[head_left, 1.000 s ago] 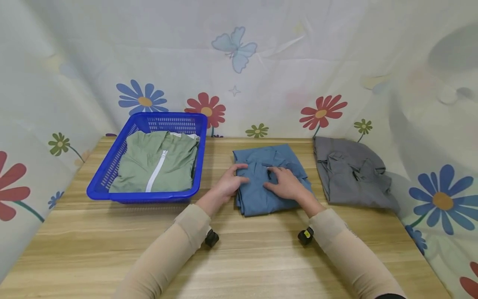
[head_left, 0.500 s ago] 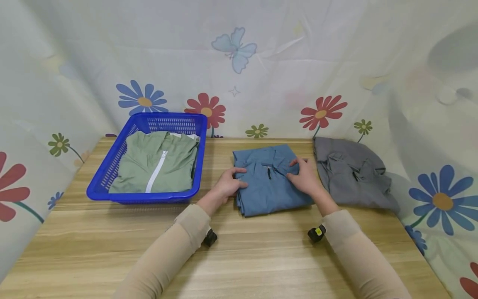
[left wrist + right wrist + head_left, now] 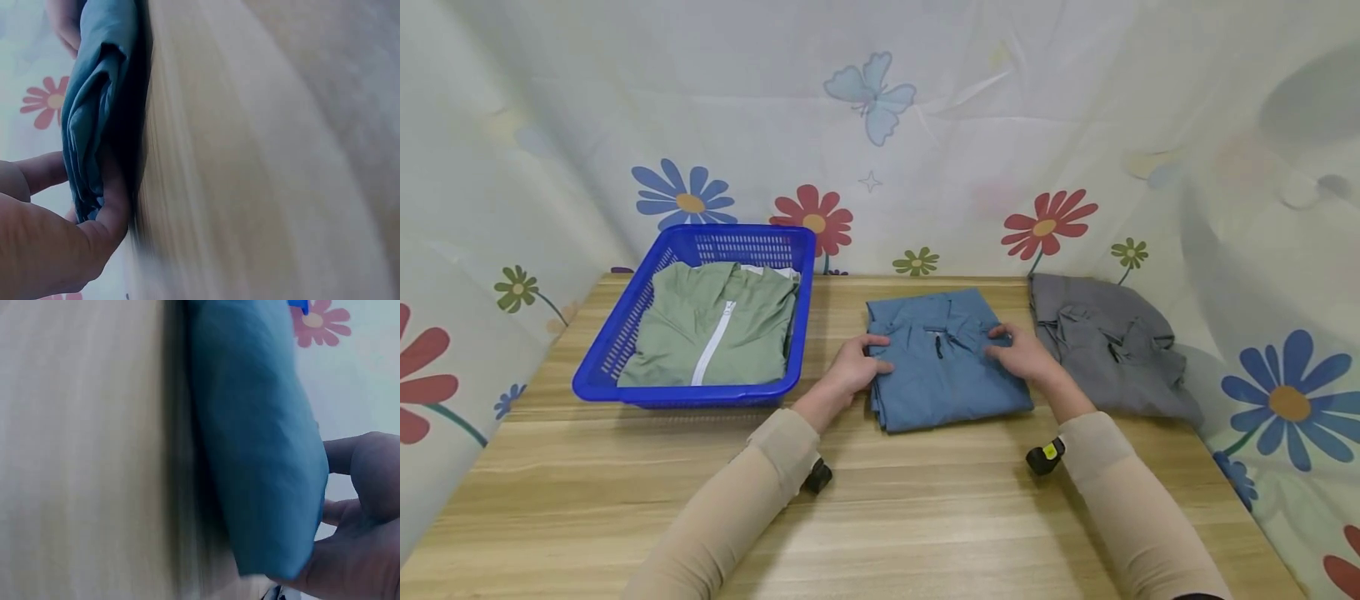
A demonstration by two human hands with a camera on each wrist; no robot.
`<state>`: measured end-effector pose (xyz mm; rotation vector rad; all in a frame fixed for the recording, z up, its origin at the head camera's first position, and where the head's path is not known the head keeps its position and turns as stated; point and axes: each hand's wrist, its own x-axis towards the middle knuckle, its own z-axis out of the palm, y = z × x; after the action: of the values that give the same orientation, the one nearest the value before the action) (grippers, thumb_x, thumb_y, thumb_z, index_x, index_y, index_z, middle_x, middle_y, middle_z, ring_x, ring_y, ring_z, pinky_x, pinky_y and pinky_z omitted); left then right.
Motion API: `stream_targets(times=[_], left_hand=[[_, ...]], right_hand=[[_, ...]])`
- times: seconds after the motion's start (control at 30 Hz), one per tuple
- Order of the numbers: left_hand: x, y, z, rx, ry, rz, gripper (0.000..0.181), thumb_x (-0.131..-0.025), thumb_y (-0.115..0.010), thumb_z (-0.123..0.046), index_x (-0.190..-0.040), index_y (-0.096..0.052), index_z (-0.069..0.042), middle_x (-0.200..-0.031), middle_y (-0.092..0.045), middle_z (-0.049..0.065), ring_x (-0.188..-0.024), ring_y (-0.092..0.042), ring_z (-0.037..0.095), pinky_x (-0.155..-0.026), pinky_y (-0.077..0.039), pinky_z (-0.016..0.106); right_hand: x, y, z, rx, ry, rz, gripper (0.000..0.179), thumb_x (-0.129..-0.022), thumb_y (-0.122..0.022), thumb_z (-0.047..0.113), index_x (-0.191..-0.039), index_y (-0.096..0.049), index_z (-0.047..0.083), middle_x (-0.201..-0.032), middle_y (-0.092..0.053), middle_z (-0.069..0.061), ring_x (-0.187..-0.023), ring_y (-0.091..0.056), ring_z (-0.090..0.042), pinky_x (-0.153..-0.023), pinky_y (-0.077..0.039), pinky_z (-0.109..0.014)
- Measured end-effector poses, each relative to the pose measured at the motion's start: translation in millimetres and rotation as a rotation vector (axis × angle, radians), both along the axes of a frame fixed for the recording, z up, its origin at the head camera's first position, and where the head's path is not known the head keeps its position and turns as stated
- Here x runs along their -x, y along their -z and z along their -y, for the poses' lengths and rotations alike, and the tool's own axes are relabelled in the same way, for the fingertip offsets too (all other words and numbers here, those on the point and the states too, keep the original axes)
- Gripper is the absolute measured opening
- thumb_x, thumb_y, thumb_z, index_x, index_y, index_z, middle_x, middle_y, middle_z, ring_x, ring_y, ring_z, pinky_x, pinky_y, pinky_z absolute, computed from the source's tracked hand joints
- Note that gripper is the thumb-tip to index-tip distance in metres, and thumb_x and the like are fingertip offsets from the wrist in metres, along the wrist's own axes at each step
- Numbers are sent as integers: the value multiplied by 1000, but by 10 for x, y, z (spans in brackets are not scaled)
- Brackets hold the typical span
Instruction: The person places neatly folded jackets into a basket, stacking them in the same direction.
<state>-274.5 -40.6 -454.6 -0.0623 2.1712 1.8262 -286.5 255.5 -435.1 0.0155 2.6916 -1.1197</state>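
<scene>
A folded blue jacket [image 3: 951, 379] with a collar and a short dark zip pull lies flat on the wooden table. My left hand [image 3: 852, 367] grips its left edge; the left wrist view shows fingers [image 3: 114, 197] beneath the layered cloth [image 3: 87, 125] and another on top. Opposite, my right hand [image 3: 1024, 354] holds the right edge, with thumb and index finger on the upper face. In the right wrist view the smooth fold of the jacket [image 3: 256, 437] hides the fingertips that reach toward its underside.
To the left stands a blue plastic basket [image 3: 688, 392] holding a green zip garment [image 3: 700, 325] above something white. A folded grey garment [image 3: 1112, 350] lies close beyond my right hand. Patterned curtains [image 3: 880, 167] border the table [image 3: 910, 517] at the back and sides.
My right hand has moved right, from the middle of the jacket to its right edge. The left hand stays at the left edge, and the jacket has barely shifted.
</scene>
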Motion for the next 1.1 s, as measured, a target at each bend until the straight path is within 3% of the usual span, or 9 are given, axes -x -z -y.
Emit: stream_targets(times=[0.13, 0.17, 0.23, 0.37, 0.4, 0.53, 0.7, 0.97, 1.1], left_hand=[[26, 15, 22, 43, -35, -33, 43, -94, -69, -1, -136, -63, -4, -157, -40, 17, -143, -38, 31, -114, -36, 45], [32, 20, 27, 50, -42, -35, 41, -95, -68, -3, -136, -64, -5, -157, -41, 17, -145, -35, 31, -116, -33, 46], [35, 16, 37, 50, -53, -28, 39, -96, -67, -6, -135, -64, -5, -157, -41, 16, -145, -34, 31, -117, -32, 47], [35, 9, 58, 66, -54, -19, 38, -98, -65, -9, -135, -63, -6, -157, -41, 16, -145, -35, 32, -116, -33, 47], [34, 5, 65, 71, -47, -21, 39, -97, -65, -8, -136, -63, -6, -157, -41, 16, -144, -36, 32, -115, -34, 47], [29, -12, 96, 95, -10, -38, 44, -95, -65, -6, -139, -60, -6, -157, -40, 17, -142, -38, 32, -114, -35, 47], [30, -2, 142, 123, 16, -50, 46, -94, -66, -4, -139, -61, -7, -156, -41, 16, -144, -36, 32, -114, -34, 47], [46, 6, 156, 141, 7, -88, 46, -91, -70, 0, -136, -65, -6, -150, -48, 16, -136, -43, 30, -111, -39, 44], [42, -12, 151, 151, -4, -107, 46, -89, -71, 2, -133, -67, -6, -133, -58, 14, -103, -56, 23, -93, -47, 37]], right_hand=[[29, -1, -80, 136, -34, 40, 47, -105, -56, 17, -147, -47, -3, -162, -24, -30, -146, -26, -47, -112, -33, -57], [39, 13, -107, 177, -48, 49, 47, -105, -57, 15, -147, -47, -3, -163, -22, -29, -139, -35, -49, -109, -38, -55], [54, 41, -170, 248, -89, 75, 49, -104, -59, 11, -149, -47, -3, -165, -17, -27, -139, -34, -47, -101, -44, -47], [74, 107, -286, 369, -158, 151, 60, -98, -67, 6, -153, -43, -1, -167, -11, -25, -119, -47, -42, -79, -50, -33], [76, 118, -311, 394, -168, 176, 63, -97, -68, 4, -154, -41, 0, -167, -9, -25, -130, -42, -40, -81, -52, -32], [71, 132, -378, 464, -196, 242, 73, -94, -72, 1, -158, -36, 6, -166, -10, -24, -128, -47, -41, -86, -57, -39], [48, 134, -380, 489, -216, 236, 78, -92, -73, -2, -159, -33, 7, -165, -10, -25, -131, -45, -45, -90, -57, -47], [-16, 87, -300, 474, -203, 182, 79, -92, -72, -6, -160, -34, 8, -164, -15, -25, -125, -52, -42, -86, -59, -44], [-43, 32, -281, 427, -197, 151, 80, -90, -74, -4, -159, -36, 9, -163, -18, -25, -126, -49, -40, -87, -58, -42]])
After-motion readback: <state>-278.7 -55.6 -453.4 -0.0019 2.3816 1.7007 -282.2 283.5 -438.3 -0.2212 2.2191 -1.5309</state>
